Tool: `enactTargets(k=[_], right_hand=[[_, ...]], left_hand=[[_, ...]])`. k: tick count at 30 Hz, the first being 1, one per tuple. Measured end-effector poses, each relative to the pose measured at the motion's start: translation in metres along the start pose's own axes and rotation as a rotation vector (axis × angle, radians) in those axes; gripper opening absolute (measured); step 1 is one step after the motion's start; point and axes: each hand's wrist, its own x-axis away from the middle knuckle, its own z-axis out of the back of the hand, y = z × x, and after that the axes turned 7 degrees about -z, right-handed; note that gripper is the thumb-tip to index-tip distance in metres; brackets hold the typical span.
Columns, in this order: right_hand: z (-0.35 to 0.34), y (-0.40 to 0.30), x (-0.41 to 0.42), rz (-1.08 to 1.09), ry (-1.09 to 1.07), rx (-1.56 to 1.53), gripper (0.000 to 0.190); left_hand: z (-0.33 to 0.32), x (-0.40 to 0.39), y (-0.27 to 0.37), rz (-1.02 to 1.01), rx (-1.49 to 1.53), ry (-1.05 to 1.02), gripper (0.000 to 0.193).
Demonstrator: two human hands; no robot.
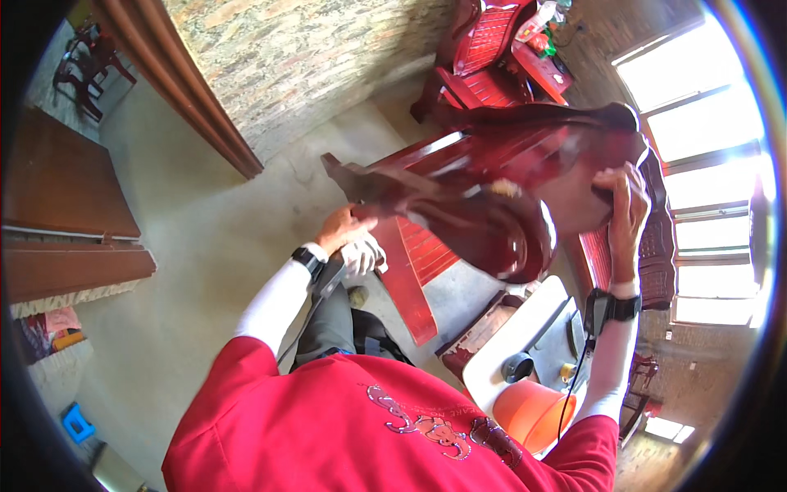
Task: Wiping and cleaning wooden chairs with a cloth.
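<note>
A dark red lacquered wooden armchair (516, 178) is tilted in front of me, its near parts blurred. My left hand (345, 229) grips its frame at the left end. A striped pale cloth (364, 253) hangs just below that hand; whether the fingers hold it too is hard to see. On the far right, my right hand (624, 197) grasps the chair's edge, with the fingertips over the wood. Under the chair, a red slatted wooden seat (424, 246) is partly hidden.
A white-topped table (479, 369) at lower right carries an orange bucket (522, 409) and a dark cup (518, 367). Another red wooden chair (486, 80) stands by the brick wall (307, 55). A brown curtain (184, 92) hangs at upper left; a blue stool (78, 423) sits lower left.
</note>
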Motion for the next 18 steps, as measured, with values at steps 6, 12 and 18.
enactTargets(k=[6, 12, 18], right_hand=[[-0.053, -0.028, -0.058, -0.107, 0.096, -0.152, 0.044], [-0.114, -0.039, -0.123, -0.102, 0.1, -0.143, 0.047], [-0.153, -0.054, -0.161, -0.124, 0.147, -0.084, 0.043]], left_hand=[[0.028, -0.032, -0.051, 0.068, -0.182, 0.163, 0.054], [0.071, -0.061, -0.049, 0.127, -0.119, 0.121, 0.053], [0.1, -0.082, -0.056, 0.093, -0.06, 0.048, 0.068]])
